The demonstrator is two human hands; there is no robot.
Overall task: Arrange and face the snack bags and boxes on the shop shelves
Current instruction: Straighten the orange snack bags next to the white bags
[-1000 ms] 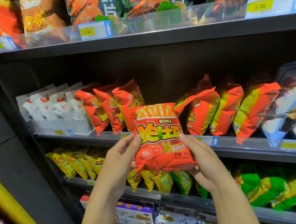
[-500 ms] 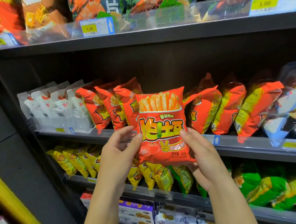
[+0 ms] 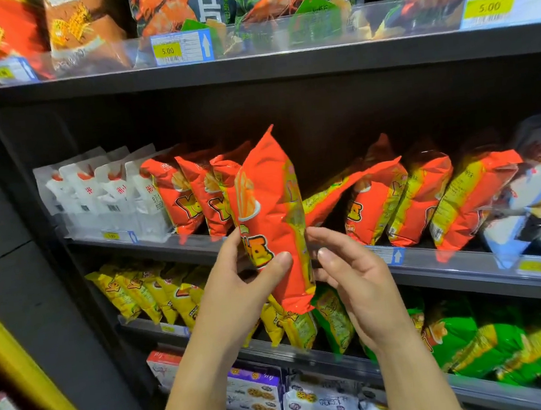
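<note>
I hold a red-orange fries snack bag [image 3: 272, 204] upright and turned edge-on in front of the middle shelf [image 3: 468, 260]. My left hand [image 3: 243, 281] grips its lower part, thumb on the printed face. The straight fingers of my right hand [image 3: 357, 282] touch the bag's right edge. The bag hangs in the gap between two rows of the same red bags, one on the left [image 3: 191, 196] and one on the right [image 3: 428, 195]. Another red bag [image 3: 344, 190] lies slanted across that gap behind it.
White bags [image 3: 101, 196] stand at the left end of the middle shelf. Shrimp chip bags [image 3: 174, 4] fill the top shelf. Below are yellow bags [image 3: 144, 291] and green bags [image 3: 511, 346], then cookie boxes [image 3: 255, 390]. A dark side panel [image 3: 18, 264] closes the left.
The bag faced me flat, held by both hands; it has since risen and turned edge-on toward the shelf gap. My right hand has loosened its hold.
</note>
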